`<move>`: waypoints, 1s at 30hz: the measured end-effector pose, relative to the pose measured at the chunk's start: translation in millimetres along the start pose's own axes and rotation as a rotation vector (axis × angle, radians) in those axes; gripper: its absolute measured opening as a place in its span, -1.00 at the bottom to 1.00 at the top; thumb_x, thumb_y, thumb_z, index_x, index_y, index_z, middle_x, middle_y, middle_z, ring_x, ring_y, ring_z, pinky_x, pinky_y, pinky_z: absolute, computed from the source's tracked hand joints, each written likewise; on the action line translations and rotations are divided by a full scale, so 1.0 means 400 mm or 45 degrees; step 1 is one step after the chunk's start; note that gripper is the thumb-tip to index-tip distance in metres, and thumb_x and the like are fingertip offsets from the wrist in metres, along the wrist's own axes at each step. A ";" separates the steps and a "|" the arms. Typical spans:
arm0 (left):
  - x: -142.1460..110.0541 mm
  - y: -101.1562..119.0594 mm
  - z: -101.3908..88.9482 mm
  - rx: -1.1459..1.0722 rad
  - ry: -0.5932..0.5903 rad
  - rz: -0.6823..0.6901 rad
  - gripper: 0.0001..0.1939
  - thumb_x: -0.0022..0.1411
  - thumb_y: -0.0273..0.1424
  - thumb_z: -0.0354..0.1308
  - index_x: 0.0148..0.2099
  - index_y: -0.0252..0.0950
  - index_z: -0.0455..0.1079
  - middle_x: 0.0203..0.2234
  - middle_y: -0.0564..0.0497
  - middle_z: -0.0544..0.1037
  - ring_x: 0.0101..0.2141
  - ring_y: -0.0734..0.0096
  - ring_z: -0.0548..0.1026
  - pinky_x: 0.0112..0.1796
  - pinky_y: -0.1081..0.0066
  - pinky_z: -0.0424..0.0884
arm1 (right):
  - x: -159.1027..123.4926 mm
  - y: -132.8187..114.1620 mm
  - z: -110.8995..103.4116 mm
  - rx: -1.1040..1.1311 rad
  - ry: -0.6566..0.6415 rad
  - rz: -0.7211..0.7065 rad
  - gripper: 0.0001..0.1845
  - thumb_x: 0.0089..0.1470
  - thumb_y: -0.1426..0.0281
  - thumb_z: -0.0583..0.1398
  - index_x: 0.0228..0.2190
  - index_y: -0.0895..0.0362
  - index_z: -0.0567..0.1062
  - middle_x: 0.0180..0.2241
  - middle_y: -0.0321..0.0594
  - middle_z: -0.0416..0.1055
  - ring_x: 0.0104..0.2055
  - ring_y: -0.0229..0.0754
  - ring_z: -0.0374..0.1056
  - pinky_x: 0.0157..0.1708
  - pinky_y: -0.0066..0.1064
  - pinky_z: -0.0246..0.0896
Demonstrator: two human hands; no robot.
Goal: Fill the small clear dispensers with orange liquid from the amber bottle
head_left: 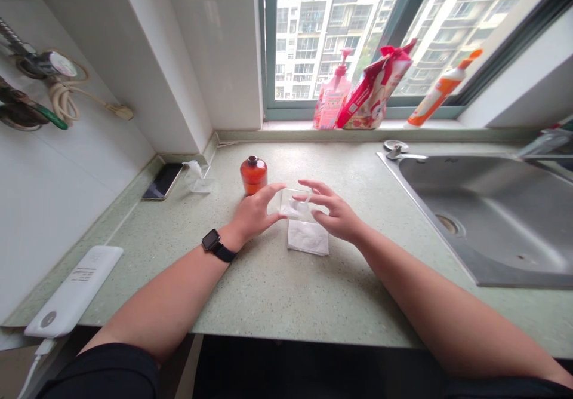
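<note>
Between my hands, on the counter, is a small clear plastic container (294, 206), its exact shape hard to make out. My left hand (258, 212) spans its left side, thumb at the near edge and finger at the far edge. From the right, my right hand (335, 209) reaches over it with fingers spread. One of its fingertips overlaps the container; whether it presses on it, I cannot tell. A folded white tissue (308, 238) lies flat just in front of the container. Behind my left hand stands an amber bottle (253, 177) without a cap, partly filled.
A clear item with a white spout (197, 178) and a phone (163, 181) lie at the left. A white power bank (76, 291) with a cable sits at the counter's left edge. At the right is a steel sink (501, 208). A pink pump bottle (333, 97) stands on the sill.
</note>
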State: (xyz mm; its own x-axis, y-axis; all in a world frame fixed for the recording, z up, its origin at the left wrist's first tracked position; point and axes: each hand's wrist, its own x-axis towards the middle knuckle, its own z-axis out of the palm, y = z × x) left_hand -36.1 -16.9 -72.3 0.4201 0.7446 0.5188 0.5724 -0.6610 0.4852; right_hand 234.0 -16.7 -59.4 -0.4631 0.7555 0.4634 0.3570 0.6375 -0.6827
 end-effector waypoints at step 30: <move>-0.005 0.059 -0.005 0.118 -0.018 0.125 -0.17 0.14 0.29 0.37 0.13 -0.24 0.31 -0.13 -0.09 0.65 -0.24 0.15 0.69 -0.33 0.29 0.51 | 0.004 -0.066 0.010 -0.001 0.188 -0.016 -0.69 0.18 0.02 0.42 -0.20 -0.03 0.73 0.10 -0.09 0.55 0.26 0.12 0.45 0.30 0.06 0.38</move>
State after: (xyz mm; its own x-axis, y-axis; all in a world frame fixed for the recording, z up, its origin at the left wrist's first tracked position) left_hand -25.0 -34.1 -60.5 0.4865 0.6785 0.5504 0.5907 -0.7196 0.3650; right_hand 220.7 -33.1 -43.1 -0.3431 0.7615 0.5499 0.3525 0.6471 -0.6760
